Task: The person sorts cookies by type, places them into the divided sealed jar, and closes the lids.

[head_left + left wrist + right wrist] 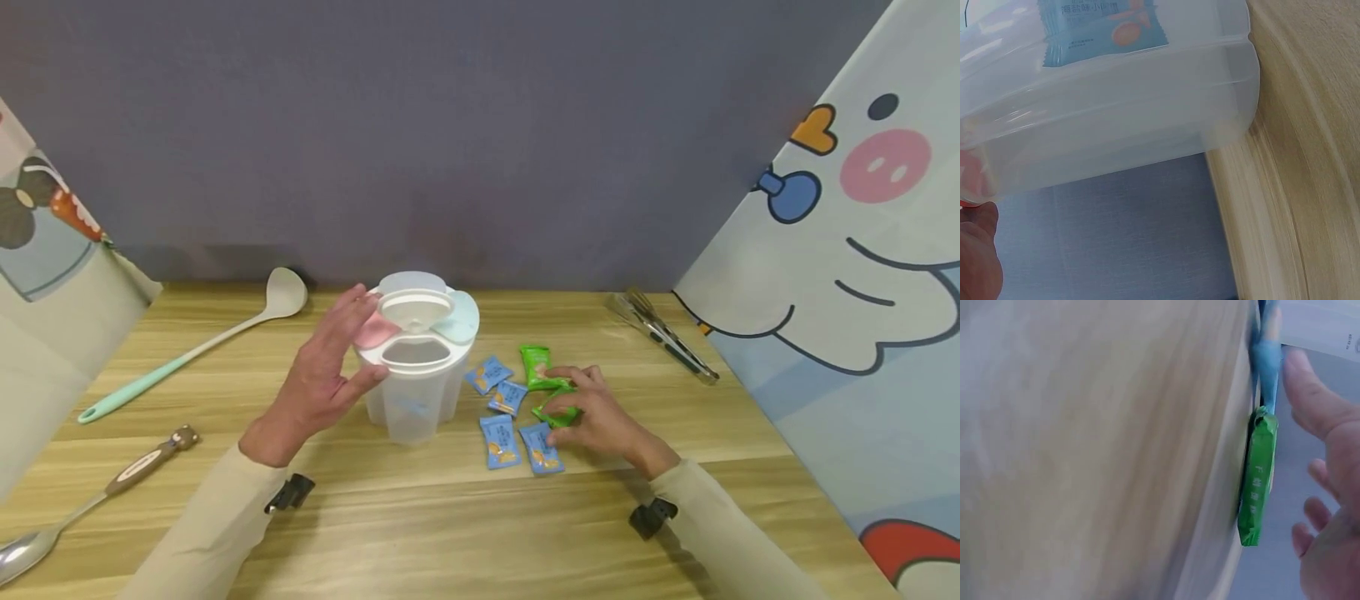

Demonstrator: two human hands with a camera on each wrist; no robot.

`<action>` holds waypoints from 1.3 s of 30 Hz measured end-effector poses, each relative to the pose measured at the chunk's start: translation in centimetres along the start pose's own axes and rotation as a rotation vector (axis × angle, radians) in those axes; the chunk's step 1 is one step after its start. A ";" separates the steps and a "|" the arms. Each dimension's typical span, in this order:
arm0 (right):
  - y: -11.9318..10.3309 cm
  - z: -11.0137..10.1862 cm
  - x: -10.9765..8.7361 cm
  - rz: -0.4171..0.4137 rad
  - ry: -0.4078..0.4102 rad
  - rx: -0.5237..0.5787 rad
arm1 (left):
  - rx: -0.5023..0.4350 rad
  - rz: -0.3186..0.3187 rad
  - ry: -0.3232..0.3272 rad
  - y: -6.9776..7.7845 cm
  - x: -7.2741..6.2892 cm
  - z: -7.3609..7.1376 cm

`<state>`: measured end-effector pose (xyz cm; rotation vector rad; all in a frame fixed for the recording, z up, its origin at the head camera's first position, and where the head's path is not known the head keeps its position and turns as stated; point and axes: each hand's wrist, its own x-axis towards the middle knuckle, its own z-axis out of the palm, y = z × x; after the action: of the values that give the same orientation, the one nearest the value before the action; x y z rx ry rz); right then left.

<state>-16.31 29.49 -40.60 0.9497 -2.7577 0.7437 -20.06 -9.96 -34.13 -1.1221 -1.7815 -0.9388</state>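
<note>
A translucent multi-compartment container (412,417) stands upright mid-table. Its front opening is uncovered, while pink, pale blue and whitish flaps sit around the top. Inside lies a blue packet (1107,28), seen through the wall. My left hand (322,379) is at the container's left side, with extended fingers by the pink flap (375,331) and the thumb near the front rim. Over two green packets (536,367) hovers my right hand (600,417), its fingers slightly bent and spread. The right wrist view shows a gap between that hand and the nearer green packet (1259,481).
Several blue packets (500,442) lie between the container and my right hand. A ladle (285,293) with a mint handle and a metal spoon (142,471) with a brown handle lie at left. Metal tongs (663,333) rest at back right. A grey partition (480,150) closes the back.
</note>
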 end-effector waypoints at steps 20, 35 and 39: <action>-0.4 0.4 -0.3 -0.027 -0.098 -0.090 | 0.004 -0.005 -0.014 0.1 0.0 -0.2; 0.3 0.7 -0.5 0.017 0.031 0.113 | 0.003 -0.004 -0.019 0.1 0.0 0.0; 0.1 0.7 -0.4 -0.031 0.103 0.148 | 0.005 0.000 -0.015 0.1 0.0 0.0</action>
<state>-16.06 29.42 -41.39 0.9497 -2.6232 0.9749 -19.96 -9.89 -34.07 -1.1288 -1.7954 -0.9275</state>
